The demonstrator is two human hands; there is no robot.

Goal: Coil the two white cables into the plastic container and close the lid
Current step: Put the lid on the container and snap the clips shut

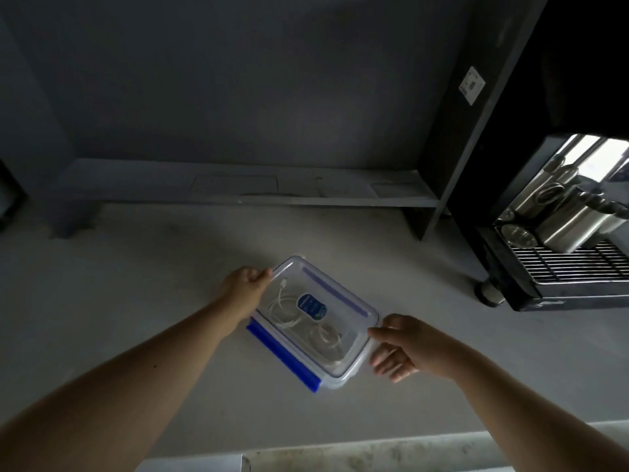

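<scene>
The container (335, 364) sits on the grey counter (136, 284), turned at an angle to you, with its lid (354, 315) already laid on top. Both white cables (289, 313) lie coiled inside, visible through the clear lid.

Your left hand (245, 288) is curled round the far left corner of the container, thumb on the rim, steadying it. Your right hand (405, 349) is half open at the near right short end, thumb on top of the lid edge and fingers (384, 361) reaching beneath; whether it has hold of a latch there cannot be told.

The step in hand appears to be latching. The blue flap (282, 357) on the near long side stands out from the wall and looks unfastened; the opposite blue flap (335, 292) seems to lie flatter. Press the lid down evenly first, check that no cable loop sits across the rim, then fold each flap down until it seats, taking opposite sides in turn. Keep your left hand bracing the container so it does not slide.

A blue oval label (312, 307) is on the lid; its print is too small to read. A pale sticker (472, 85) on the dark cabinet (476, 148) is likewise illegible. No brand can be confirmed.
</scene>
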